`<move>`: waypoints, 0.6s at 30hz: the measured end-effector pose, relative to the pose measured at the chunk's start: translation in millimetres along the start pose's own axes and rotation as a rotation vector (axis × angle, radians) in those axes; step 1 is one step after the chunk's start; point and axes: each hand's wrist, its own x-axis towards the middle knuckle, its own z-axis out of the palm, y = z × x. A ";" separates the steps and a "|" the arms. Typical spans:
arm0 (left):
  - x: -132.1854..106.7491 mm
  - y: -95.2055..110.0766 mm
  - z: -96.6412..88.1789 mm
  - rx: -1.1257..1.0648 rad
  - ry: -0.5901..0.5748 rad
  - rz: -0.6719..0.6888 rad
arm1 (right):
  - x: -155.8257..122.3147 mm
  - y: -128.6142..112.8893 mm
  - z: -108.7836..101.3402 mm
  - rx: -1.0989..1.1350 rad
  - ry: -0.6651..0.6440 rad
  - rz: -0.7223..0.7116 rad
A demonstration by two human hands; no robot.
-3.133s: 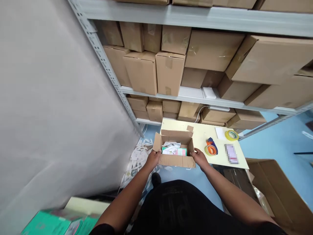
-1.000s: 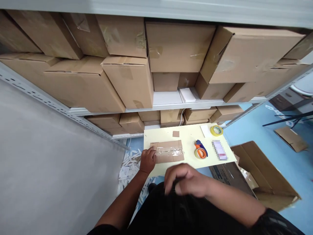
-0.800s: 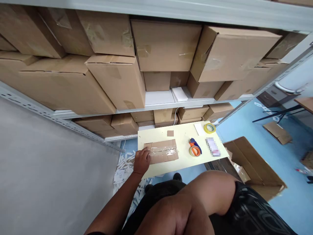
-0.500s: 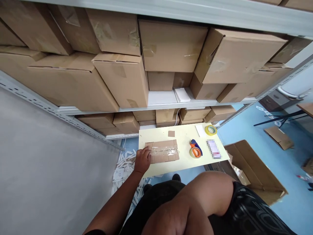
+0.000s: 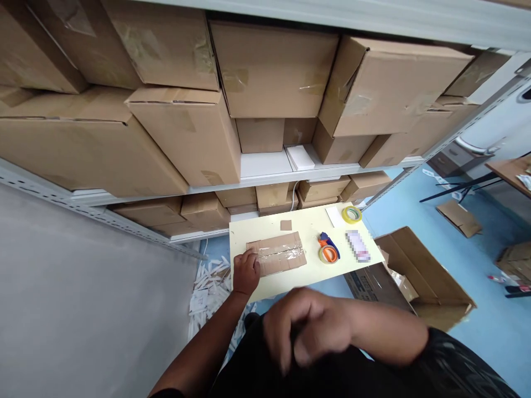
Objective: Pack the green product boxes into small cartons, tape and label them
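Observation:
A small cardboard box, flaps closed and sealed with clear tape, lies on a pale yellow table. My left hand rests at the box's left end, fingers curled against its edge. My right hand hangs close to the camera in front of my dark shirt, fingers bent downward and blurred; I see nothing in it. An orange and blue tape dispenser sits to the right of the box.
A yellow tape roll, a white paper and a small cardboard scrap lie on the table's far side. Shelves packed with cardboard boxes stand behind. A large open carton sits on the blue floor at right; paper strips litter the floor at left.
The box was open with both hands on it; now it is closed and taped. My right hand left the box, rose towards the camera and has now dropped to my chest.

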 end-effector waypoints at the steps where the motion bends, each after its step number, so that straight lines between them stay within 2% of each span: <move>1: 1.0 3.1 1.5 -0.002 -0.003 -0.005 | -12.7 12.6 -15.0 -0.016 0.194 0.075; 2: 1.9 5.9 2.8 -0.005 -0.006 -0.008 | -29.6 28.0 -32.2 -0.082 0.460 0.156; 4: 3.2 9.8 4.3 -0.011 -0.012 -0.010 | -72.5 64.8 -71.5 -0.347 0.885 0.355; 6: 4.3 11.5 4.9 -0.010 -0.017 -0.013 | -117.3 103.6 -112.8 -0.625 1.174 0.648; 7: 4.9 12.0 4.9 -0.006 -0.020 -0.014 | -136.4 121.6 -132.3 -0.730 1.238 0.819; 9: 6.7 13.2 3.6 0.014 -0.029 -0.012 | -162.8 152.3 -167.0 -0.883 1.212 1.045; 11: 9.4 16.3 0.1 0.046 -0.052 -0.011 | -172.6 175.1 -194.9 -0.923 1.152 1.180; 14: 14.2 25.4 -9.7 0.107 -0.105 -0.038 | -169.0 198.3 -225.9 -0.860 1.081 1.271; 18: 18.9 41.2 -27.4 0.173 -0.184 -0.071 | -162.6 217.5 -253.4 -0.803 1.012 1.318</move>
